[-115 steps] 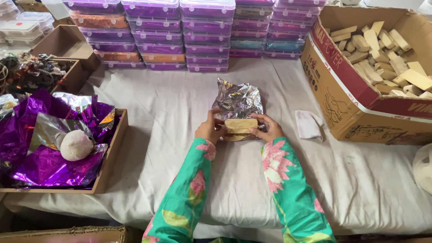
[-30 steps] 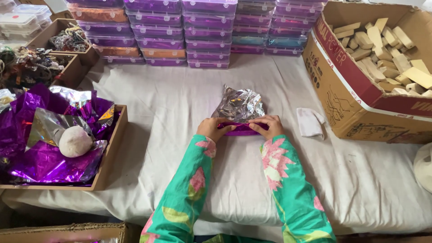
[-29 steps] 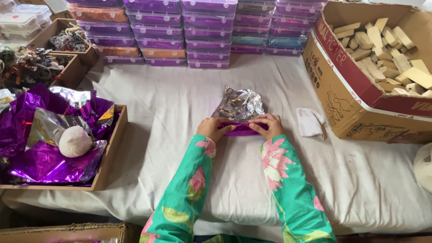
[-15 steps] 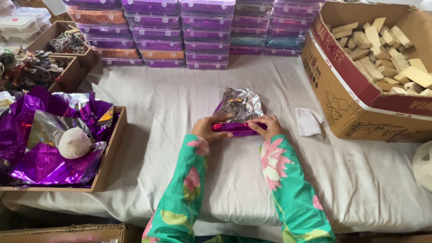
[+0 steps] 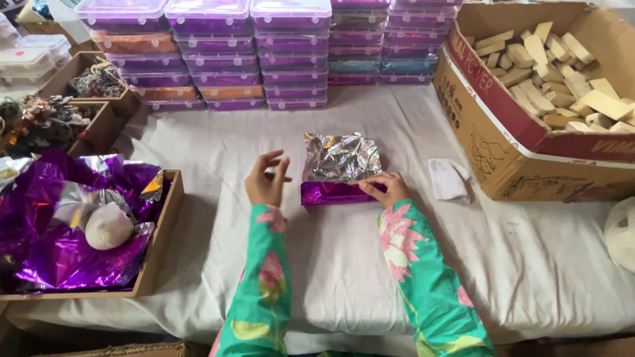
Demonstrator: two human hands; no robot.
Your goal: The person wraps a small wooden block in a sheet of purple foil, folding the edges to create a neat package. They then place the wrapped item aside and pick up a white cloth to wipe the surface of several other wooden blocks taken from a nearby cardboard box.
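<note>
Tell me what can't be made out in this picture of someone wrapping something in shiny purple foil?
Head view only:
- What is inside the purple foil bundle: the foil covers it fully.
- The right hand fingertips: tucked against the bundle.
- Contents of the stacked lidded boxes: tinted plastic blurs them.
- The pale rounded lump in the wooden tray: material unclear.
- The white object at the right edge: cut off.
- The left hand is raised, touching nothing.

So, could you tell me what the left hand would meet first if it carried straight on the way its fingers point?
The left hand is lifted with its fingers pointing away across the cloth. Straight on, it would probably first meet the stacked purple-lidded boxes at the back; depth is hard to judge.
</note>
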